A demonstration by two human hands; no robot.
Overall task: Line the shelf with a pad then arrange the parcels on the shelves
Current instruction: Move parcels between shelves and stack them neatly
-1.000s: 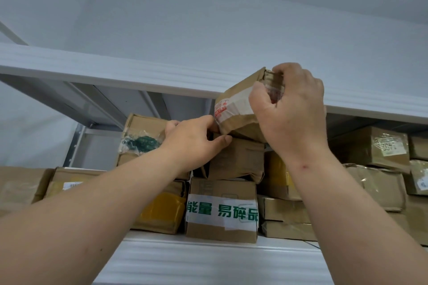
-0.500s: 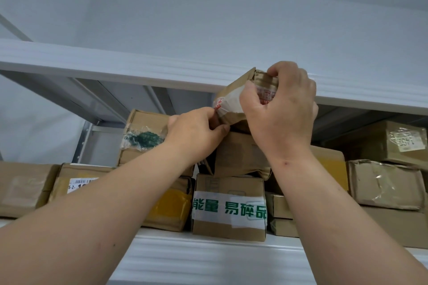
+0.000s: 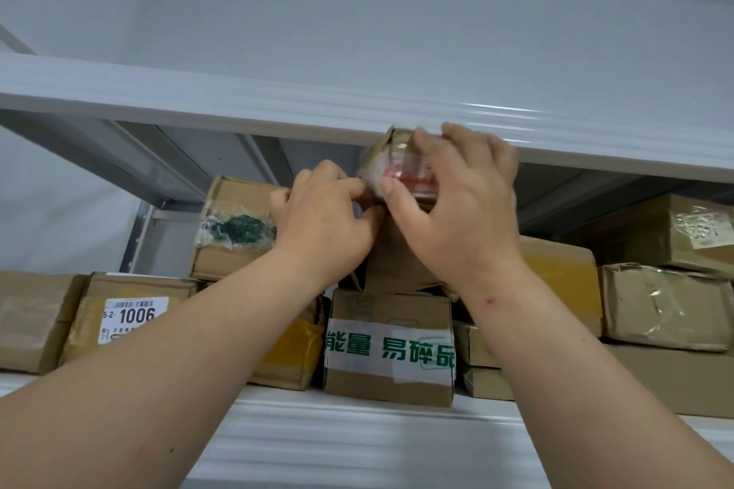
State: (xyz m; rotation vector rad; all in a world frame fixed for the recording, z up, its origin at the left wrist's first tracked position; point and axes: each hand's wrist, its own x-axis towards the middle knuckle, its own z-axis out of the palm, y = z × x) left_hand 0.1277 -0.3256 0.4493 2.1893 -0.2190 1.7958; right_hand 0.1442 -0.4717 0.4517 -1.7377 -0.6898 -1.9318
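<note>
Parcels of brown cardboard crowd the white metal shelf (image 3: 357, 415), stacked two and three high under the upper shelf board (image 3: 238, 103). At the front centre stands a box banded with white tape printed in green Chinese characters (image 3: 389, 349); a plain carton (image 3: 401, 270) sits on top of it. To the left lies a flat box with a label reading 1006 (image 3: 131, 314), and above it a box with a clear bag of something dark green taped to its front (image 3: 234, 230). A yellow-taped parcel (image 3: 292, 353) sits low, partly hidden by the left forearm. On the right, a crumpled box wrapped in clear tape (image 3: 663, 306) lies below another with a pale label (image 3: 683, 230).

The small parcel with red-printed tape (image 3: 397, 171) is at the very top of the centre stack, tilted, its upper corner touching or just under the edge of the upper shelf board (motion blur hides which). The right hand (image 3: 456, 202) is clamped over it, fingers curled across the top and thumb pressed on the taped face. The left hand (image 3: 325, 218) is closed at the parcel's lower left corner, thumb against its underside. Both bare forearms reach up from the bottom corners of the view.
</note>
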